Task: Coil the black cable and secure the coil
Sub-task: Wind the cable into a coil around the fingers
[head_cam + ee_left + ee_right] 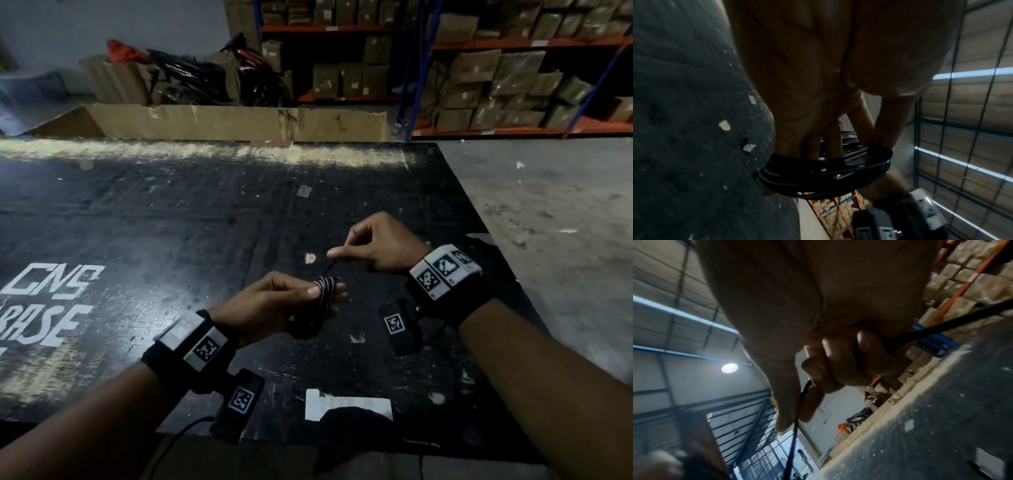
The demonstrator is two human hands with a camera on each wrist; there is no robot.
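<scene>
The black cable point(326, 291) is wound in several loops around the fingers of my left hand point(291, 301), just above the dark table point(171, 222). In the left wrist view the coil point(824, 175) wraps the fingertips, and the thumb lies along its top. A short free strand point(329, 268) runs up from the coil to my right hand point(370, 246), which pinches it between thumb and forefinger. In the right wrist view the strand point(795, 431) passes between the curled fingers point(838, 363), and another stretch of cable point(941, 326) leads off to the right.
A white paper label point(346, 404) sticks to the table near its front edge. White lettering point(51, 284) marks the left part. A long cardboard box point(222, 121) borders the far edge. Shelves of boxes point(513, 78) and a motorbike point(205, 75) stand beyond. Bare floor point(548, 205) lies right.
</scene>
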